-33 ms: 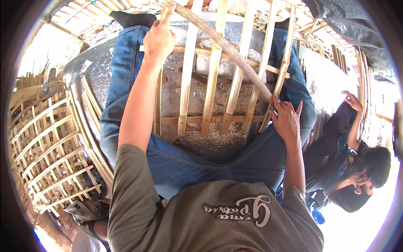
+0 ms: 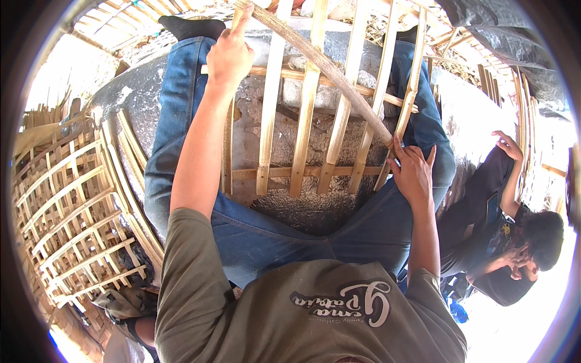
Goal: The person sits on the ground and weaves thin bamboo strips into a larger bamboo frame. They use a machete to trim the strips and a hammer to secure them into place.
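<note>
I sit with my legs in blue jeans spread around a bamboo lattice frame (image 2: 308, 121) that lies on the grey ground. A long thin bamboo strip (image 2: 327, 66) runs diagonally across the frame from upper left to lower right. My left hand (image 2: 229, 57) reaches far forward and pinches the strip's upper end, above the frame's left upright slat. My right hand (image 2: 414, 172) grips the strip's lower end at the frame's right edge, close to my right thigh.
A stack of finished bamboo lattice panels (image 2: 66, 206) leans at my left. Another person in dark clothes (image 2: 490, 224) sits at the right, one hand raised and one at the head. A dark tarp (image 2: 484, 24) hangs at the upper right.
</note>
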